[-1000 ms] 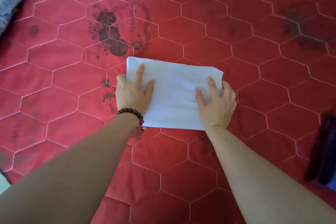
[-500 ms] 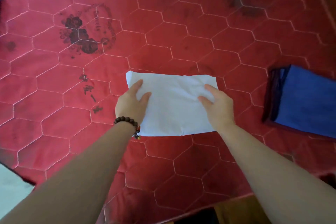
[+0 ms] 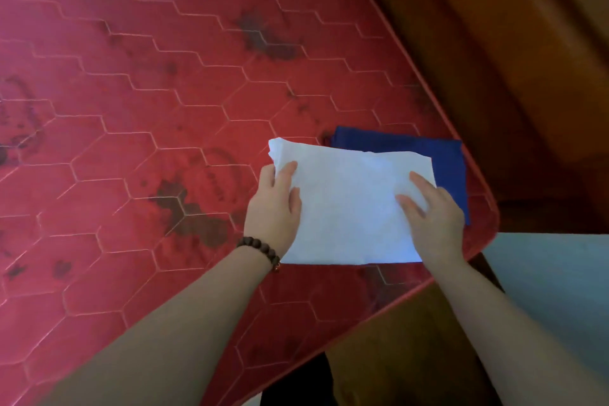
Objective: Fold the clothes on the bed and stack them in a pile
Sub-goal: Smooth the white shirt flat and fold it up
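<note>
Both hands are now carrying the folded white garment (image 3: 349,204) rightward, overlapping the blue garment (image 3: 441,158); left hand (image 3: 273,211) and right hand (image 3: 431,217) are pinching its side edges.

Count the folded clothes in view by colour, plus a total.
White: 1, the white garment, held by the left hand and the right hand
Blue: 1, the blue garment, partly under the white one
Total: 2
</note>
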{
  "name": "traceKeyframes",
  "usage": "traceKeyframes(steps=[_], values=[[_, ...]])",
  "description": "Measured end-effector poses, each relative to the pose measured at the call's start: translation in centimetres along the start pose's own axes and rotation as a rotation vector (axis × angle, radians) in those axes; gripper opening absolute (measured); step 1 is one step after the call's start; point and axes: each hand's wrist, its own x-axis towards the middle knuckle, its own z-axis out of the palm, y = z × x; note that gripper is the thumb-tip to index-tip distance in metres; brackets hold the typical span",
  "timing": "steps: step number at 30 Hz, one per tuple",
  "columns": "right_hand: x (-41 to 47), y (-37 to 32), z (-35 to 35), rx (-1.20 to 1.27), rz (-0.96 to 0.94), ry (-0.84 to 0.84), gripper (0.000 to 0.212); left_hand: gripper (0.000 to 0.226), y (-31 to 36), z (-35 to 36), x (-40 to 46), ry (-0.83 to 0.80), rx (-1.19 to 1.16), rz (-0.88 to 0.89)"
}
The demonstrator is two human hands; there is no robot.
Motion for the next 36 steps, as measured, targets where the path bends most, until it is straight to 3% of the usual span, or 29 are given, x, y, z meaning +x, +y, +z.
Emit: traceKeyframes(steps=[10,16,21,24,26,28,30,32,36], values=[[8.4,9.5,-2.6,-0.071,0.035,0.042,0.047,0.05,5.2,9.4,5.9,-0.071,-0.016,0.081],[9.9,12.2,-0.5,-0.072,0.107,-0.193,0.059,0.06,3.5,12.1,7.7,-0.15,0.022,0.014],[10.5,12.2,0.1,-0.016,0.098,-0.173,0.059,0.058,3.2,12.4,7.3,-0.052,0.023,0.057],[10.3,11.5,-0.2,-0.249,0.107,-0.161,0.06,0.053,3.8,12.2,6.9,0.076,0.085,0.025],[10.2,10.2,-0.2,-0.412,0.003,-0.017,0.058,0.046,4.7,12.2,7.1,0.199,0.199,0.094],[10.3,8.1,1.0,-0.35,-0.181,0.051,0.053,0.046,5.9,12.9,7.9,0.191,0.278,0.244],[10.3,6.0,3.5,-0.267,-0.377,-0.015,0.051,0.054,6.5,14.3,8.8,0.057,0.402,0.333],[10.1,4.5,6.4,-0.302,-0.501,-0.165,0.053,0.059,6.1,15.9,9.6,-0.082,0.546,0.294],[10.6,6.6,9.3,-0.495,-0.445,-0.276,0.057,0.056,3.4,17.6,10.2,-0.162,0.633,0.322]])
